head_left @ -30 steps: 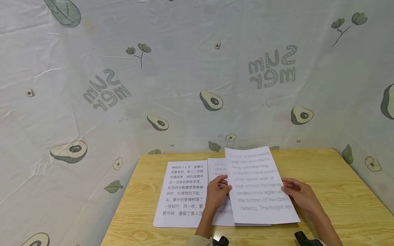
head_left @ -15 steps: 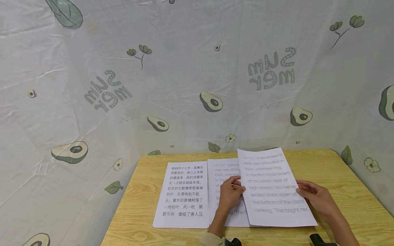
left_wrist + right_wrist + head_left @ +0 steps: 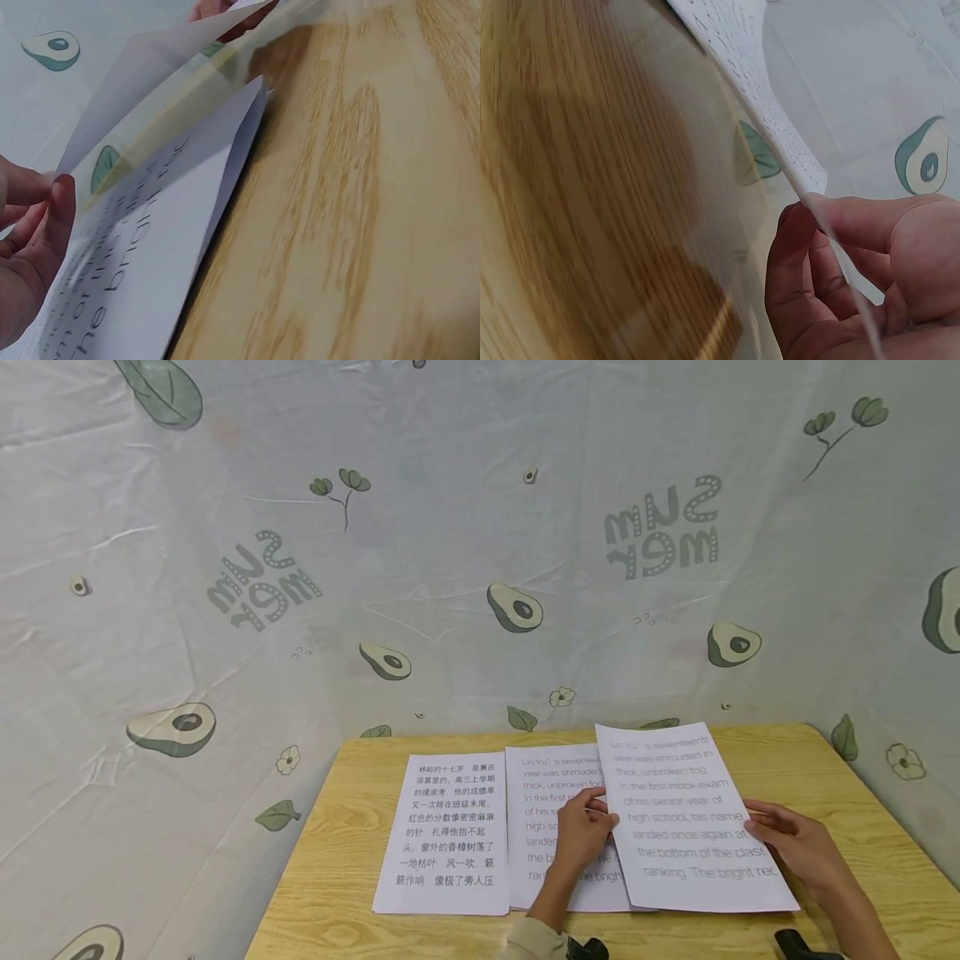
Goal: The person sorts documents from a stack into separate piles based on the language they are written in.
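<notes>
Pinching a printed sheet [image 3: 690, 827] betw. thumb + fingers: person's L hand [image 3: 585, 832] at its left edge, R hand [image 3: 798, 849] at its right, sheet spanning betw. L wrist view shows it lifted clear of Eng. text pg [image 3: 534, 814] below L fingers. Chinese text pg [image 3: 448, 835] lies on wood tbl [image 3: 326, 835], farther left of L fingers. Avocado-print backdrop [image 3: 420, 568] beyond fingertips.

Printed Backdrop [image 3: 420, 543] Rises Behind Wooden Table [image 3: 330, 827]

The pale, creased backdrop stands behind and to both sides of the light-grained table, patterned with halved avocados [image 3: 515, 607], green leaves [image 3: 522, 718], whitish flowers [image 3: 562, 697] and stemmed sprigs [image 3: 341, 493]. Mirrored grey lettering [image 3: 663, 527] reading "summer" appears twice, the left one tilted more steeply. Both wrist views show streaked wood close up.
</notes>
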Tool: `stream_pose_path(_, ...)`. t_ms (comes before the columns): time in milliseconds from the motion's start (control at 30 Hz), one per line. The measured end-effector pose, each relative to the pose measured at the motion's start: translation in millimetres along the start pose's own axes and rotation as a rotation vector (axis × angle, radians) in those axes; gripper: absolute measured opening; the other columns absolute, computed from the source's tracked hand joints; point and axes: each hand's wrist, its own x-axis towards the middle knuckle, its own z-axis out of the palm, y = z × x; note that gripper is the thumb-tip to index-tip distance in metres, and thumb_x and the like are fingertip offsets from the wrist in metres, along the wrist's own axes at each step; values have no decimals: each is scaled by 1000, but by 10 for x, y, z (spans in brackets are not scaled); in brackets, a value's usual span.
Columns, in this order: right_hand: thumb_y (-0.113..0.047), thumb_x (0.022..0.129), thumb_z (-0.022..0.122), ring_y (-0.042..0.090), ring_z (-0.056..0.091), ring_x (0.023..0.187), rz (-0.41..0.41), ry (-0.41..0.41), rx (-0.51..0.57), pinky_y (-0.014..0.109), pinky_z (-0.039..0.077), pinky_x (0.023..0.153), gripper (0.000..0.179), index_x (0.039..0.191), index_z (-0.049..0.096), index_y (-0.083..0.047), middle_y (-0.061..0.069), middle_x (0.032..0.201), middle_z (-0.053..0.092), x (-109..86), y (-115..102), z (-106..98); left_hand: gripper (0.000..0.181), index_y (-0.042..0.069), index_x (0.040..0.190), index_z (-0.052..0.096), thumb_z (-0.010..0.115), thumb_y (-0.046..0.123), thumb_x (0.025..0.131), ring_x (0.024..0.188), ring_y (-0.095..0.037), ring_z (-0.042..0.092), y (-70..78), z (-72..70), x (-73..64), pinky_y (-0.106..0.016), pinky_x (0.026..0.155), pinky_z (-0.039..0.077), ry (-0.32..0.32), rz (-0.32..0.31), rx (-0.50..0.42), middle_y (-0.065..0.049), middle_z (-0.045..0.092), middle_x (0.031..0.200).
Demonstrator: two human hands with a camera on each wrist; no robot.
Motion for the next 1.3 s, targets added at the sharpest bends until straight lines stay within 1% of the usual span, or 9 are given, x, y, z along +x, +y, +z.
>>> stream_pose_path(167, -40, 107, 67, -11, 62, 87, 7, 5, -18, 22, 61, 75, 65, 152, 55, 5, -29, 104, 61, -2, 35, -71, 43, 10, 129, 76, 80, -3, 88, 61, 0, 63, -4, 91, 11, -16, 55, 55, -2, -6, 0, 9, 66, 88)
stream_pose_path(300, -40, 106, 68, -9, 63, 85, 19, 12, -22, 23, 60, 74, 62, 149, 59, 3, -33, 100, 59, -7, 64, -121, 44, 9, 129, 75, 80, -3, 88, 62, 0, 63, 6, 163, 13, -16, 55, 55, -5, -4, -17, 10, 66, 88)
stream_pose_path(500, -40, 107, 67, -9, 62, 85, 24, -16, -50, 23, 60, 74, 61, 148, 59, 4, -33, 99, 59, -2, 111, -258, 44, 9, 128, 76, 81, -6, 86, 60, 1, 63, 14, 280, 13, -15, 55, 54, -5, -7, -36, 10, 66, 86)
stream_pose_path(733, -42, 107, 65, -7, 63, 83, 22, -33, -101, 25, 60, 73, 47, 142, 70, -10, -28, 101, 61, 31, 164, -406, 45, 6, 128, 75, 80, -8, 85, 57, 2, 61, 11, 415, 6, -16, 51, 54, -5, 12, -64, 10, 67, 84)
stream_pose_path(833, -42, 107, 65, -7, 63, 82, 31, -26, -120, 27, 60, 72, 52, 143, 67, -4, -25, 102, 62, 42, 169, -430, 45, 5, 128, 74, 80, -9, 85, 55, 1, 60, 23, 460, 8, -17, 50, 54, -9, 12, -69, 10, 66, 83)
stream_pose_path(967, -40, 108, 63, -7, 62, 80, 28, -15, -147, 27, 59, 71, 61, 146, 59, 9, -14, 106, 69, 58, 182, -435, 46, 7, 128, 75, 80, -8, 85, 55, 1, 60, 37, 503, 20, -16, 50, 53, -5, -20, -55, 12, 65, 83)
stream_pose_path(1067, -39, 109, 62, -8, 60, 80, 28, -5, -177, 26, 59, 70, 64, 146, 55, 12, 1, 111, 73, 66, 190, -433, 45, 9, 127, 75, 81, -8, 85, 55, 1, 60, 34, 523, 24, -16, 50, 53, -2, -46, -31, 12, 65, 82)
stream_pose_path(1167, -38, 108, 63, -8, 58, 79, 35, 5, -206, 26, 57, 69, 65, 146, 54, 13, 13, 115, 73, 73, 201, -423, 45, 8, 127, 75, 81, -8, 85, 55, 0, 60, 26, 530, 20, -16, 50, 53, -5, -55, -6, 10, 66, 81)
stream_pose_path(1300, -36, 107, 64, -5, 57, 79, 25, 12, -233, 25, 56, 68, 64, 146, 54, 13, 13, 113, 74, 81, 227, -406, 45, 6, 128, 74, 80, -7, 86, 56, 0, 60, 22, 531, 18, -16, 50, 53, -17, -47, 16, 10, 66, 82)
